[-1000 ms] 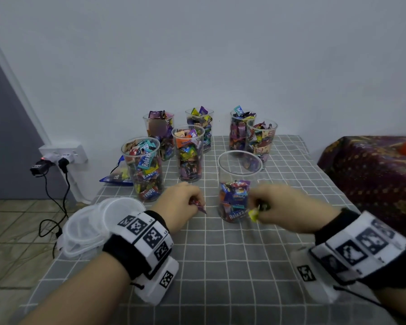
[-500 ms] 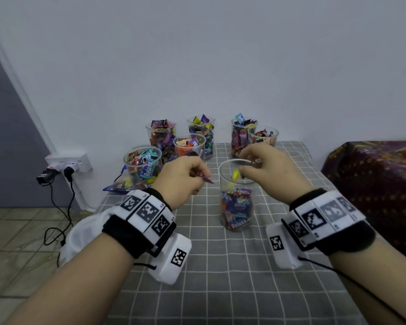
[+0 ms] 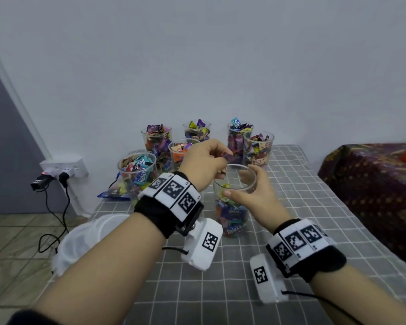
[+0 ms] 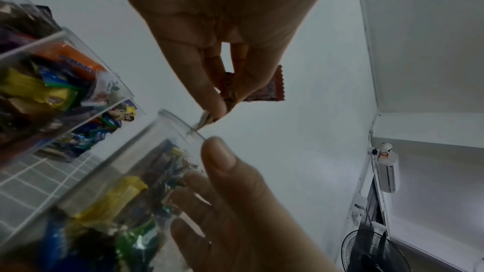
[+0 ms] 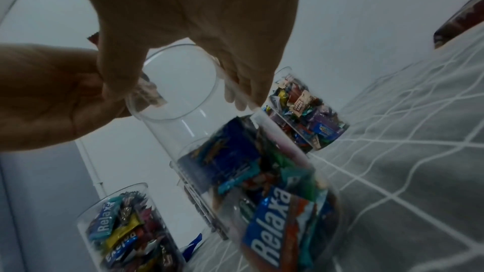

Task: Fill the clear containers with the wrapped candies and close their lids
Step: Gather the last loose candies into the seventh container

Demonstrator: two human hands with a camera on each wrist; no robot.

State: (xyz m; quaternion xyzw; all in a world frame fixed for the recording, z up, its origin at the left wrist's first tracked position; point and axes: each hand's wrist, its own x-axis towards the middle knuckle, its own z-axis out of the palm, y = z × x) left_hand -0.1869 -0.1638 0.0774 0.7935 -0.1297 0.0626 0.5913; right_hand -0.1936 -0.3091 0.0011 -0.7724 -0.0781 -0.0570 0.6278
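Progress: six cups (image 3: 136, 174) at frame centre full, unlidded; front cup (image 3: 232, 207) half-full. Left hand (image 3: 204, 165) pinches candy (image 4: 264, 88) above it; right hand (image 3: 253, 195) grips its rim; lids (image 3: 80, 240) lower left unused.

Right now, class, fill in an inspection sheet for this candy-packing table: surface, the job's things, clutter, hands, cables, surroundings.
Surface: grey checked tablecloth.
Job's things: front cup upright, roughly half full of candies, no lid; six fuller cups behind it, none lidded; stack of clear lids at the table's left edge.
Clutter: blue candy bag behind the left cup.
Hands: left hand pinches a red candy above the front cup; right hand grips that cup's rim.
Cables: black leads run from a wall socket to the floor.
Surroundings: white wall, tiled floor, patterned cloth on the right.
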